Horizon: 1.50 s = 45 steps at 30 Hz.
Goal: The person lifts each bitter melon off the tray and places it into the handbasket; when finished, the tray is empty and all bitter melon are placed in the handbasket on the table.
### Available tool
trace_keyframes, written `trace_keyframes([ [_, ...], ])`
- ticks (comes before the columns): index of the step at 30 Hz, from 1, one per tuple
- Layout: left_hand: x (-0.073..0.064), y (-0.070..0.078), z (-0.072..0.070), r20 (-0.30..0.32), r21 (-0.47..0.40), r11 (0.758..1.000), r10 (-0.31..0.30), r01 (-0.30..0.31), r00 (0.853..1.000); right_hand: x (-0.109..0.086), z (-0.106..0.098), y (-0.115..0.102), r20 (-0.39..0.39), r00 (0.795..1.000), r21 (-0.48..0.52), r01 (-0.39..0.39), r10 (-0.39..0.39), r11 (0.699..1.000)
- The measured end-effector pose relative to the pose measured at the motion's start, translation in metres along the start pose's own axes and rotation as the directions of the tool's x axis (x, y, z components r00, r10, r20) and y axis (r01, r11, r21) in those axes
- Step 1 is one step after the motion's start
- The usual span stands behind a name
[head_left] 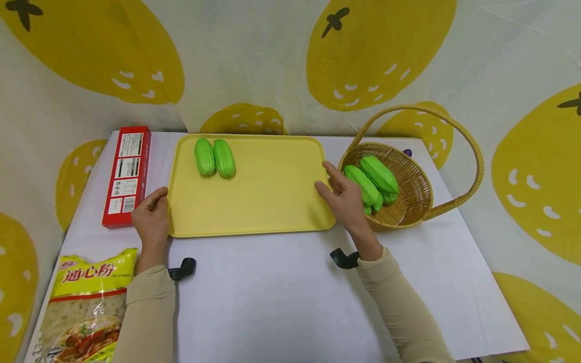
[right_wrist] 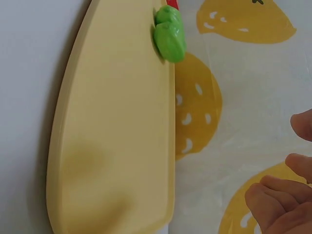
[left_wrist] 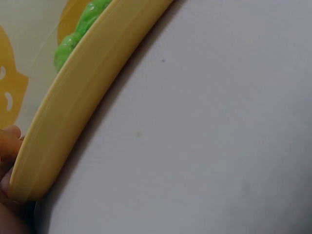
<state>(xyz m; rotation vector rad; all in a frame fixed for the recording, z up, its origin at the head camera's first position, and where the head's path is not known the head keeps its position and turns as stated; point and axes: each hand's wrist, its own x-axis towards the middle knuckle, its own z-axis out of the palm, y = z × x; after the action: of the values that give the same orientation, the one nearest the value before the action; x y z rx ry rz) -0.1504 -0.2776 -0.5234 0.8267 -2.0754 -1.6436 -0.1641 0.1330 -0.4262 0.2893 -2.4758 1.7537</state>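
Observation:
A yellow rectangular tray (head_left: 272, 186) lies on the white table with two bright green, ridged, oblong toy vegetables (head_left: 215, 158) side by side near its back left corner. My left hand (head_left: 153, 217) holds the tray's left edge, its fingers bent at the rim; in the left wrist view only some fingers (left_wrist: 9, 146) show beside the tray wall. Over the tray's right edge, my right hand (head_left: 347, 199) has its fingers spread and holds nothing. Just beyond it stands a wicker basket (head_left: 419, 186) with several more green vegetables (head_left: 379, 174) inside.
A red box (head_left: 127, 176) lies left of the tray. Nearer me on the left is a yellow-topped food bag (head_left: 88, 307). The basket's tall handle (head_left: 478, 161) leans out to the right. Behind the table hangs a fruit-patterned cloth (head_left: 254, 60).

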Motion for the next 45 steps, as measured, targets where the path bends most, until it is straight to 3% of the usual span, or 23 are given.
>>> trace_keyframes([
  [12, 0.000, -0.003, 0.001, 0.000, 0.015, 1.000, 0.008, -0.008, 1.000, 0.015, 0.035, -0.002, 0.108, 0.994, 0.038, -0.010, 0.006, 0.999],
  [37, 0.001, 0.000, 0.004, -0.004, 0.008, 0.998, 0.062, -0.062, 0.998, 0.059, 0.124, 0.003, 0.193, 0.980, 0.104, -0.066, 0.045, 0.992],
  [45, 0.002, -0.002, 0.002, -0.007, 0.029, 0.997, 0.069, -0.068, 0.998, 0.068, 0.145, 0.006, 0.222, 0.971, 0.101, -0.114, 0.089, 0.988],
])
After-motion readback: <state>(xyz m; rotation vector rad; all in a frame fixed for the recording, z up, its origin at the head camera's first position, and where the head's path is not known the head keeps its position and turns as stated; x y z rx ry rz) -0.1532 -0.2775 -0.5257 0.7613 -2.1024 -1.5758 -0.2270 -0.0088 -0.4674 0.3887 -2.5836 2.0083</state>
